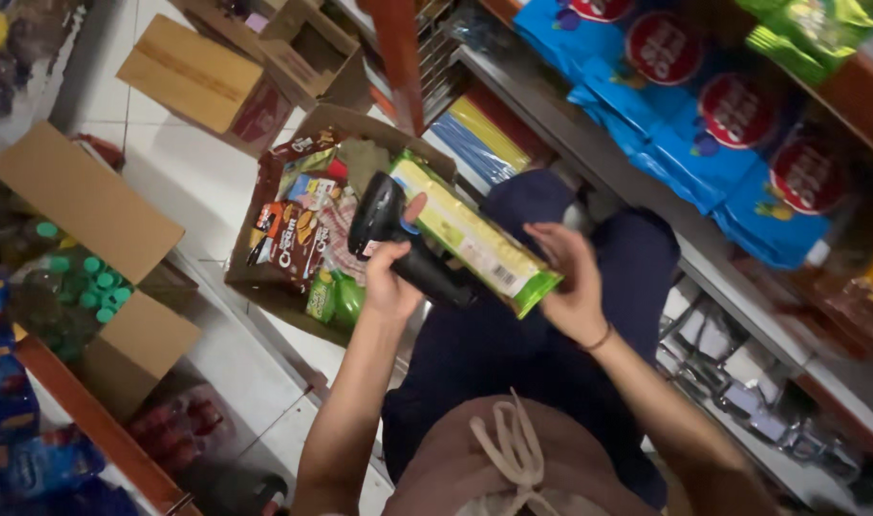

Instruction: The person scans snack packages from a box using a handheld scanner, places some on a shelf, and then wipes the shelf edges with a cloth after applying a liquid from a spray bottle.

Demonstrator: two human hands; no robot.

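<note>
The left hand (390, 282) is clamped on a black scanner (398, 244). The right hand (570, 282) grips a long green packet (470, 234), held just above the open box (293, 229) of snacks on the floor (188, 172).

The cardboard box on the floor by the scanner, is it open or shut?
Open: the cardboard box has its flaps spread, with snack packets showing inside.

Scanner (398, 239) left of long packet (474, 237), open carton (293, 277) of snacks on floor behind both.
</note>
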